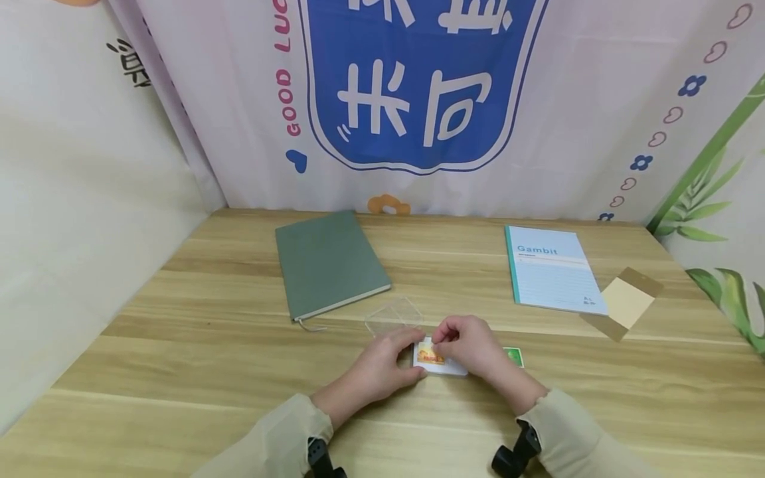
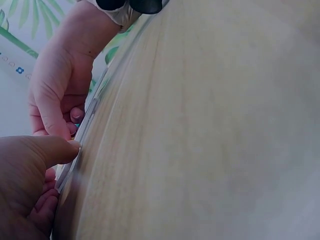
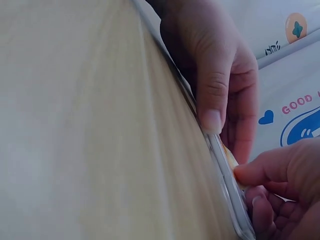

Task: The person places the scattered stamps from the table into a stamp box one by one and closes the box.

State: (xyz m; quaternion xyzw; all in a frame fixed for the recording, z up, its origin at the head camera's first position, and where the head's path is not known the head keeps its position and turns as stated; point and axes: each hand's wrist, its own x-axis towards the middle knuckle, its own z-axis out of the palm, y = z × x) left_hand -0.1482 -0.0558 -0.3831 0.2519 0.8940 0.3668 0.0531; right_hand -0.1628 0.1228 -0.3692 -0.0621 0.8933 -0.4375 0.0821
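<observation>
A small flat white case (image 1: 445,368) lies on the table. On its face is an orange-and-yellow picture card or sticker (image 1: 429,355); which of the two, I cannot tell. My left hand (image 1: 382,362) holds the case at its left side, thumb on the near edge and fingers on the far edge. With thumb and forefinger, my right hand (image 1: 469,345) pinches the orange-and-yellow piece, whose edge (image 3: 231,161) stands slightly off the case in the right wrist view. Behind the left fingers lies a clear plastic lid (image 1: 394,313). A small green card (image 1: 514,357) is partly hidden by the right wrist.
A dark green notebook (image 1: 331,269) with a ribbon lies at the back left. Back right is a light blue notebook (image 1: 552,272), overlapping a cream-and-brown paper piece (image 1: 627,302). A printed curtain (image 1: 251,166) hangs along the table's rear edge.
</observation>
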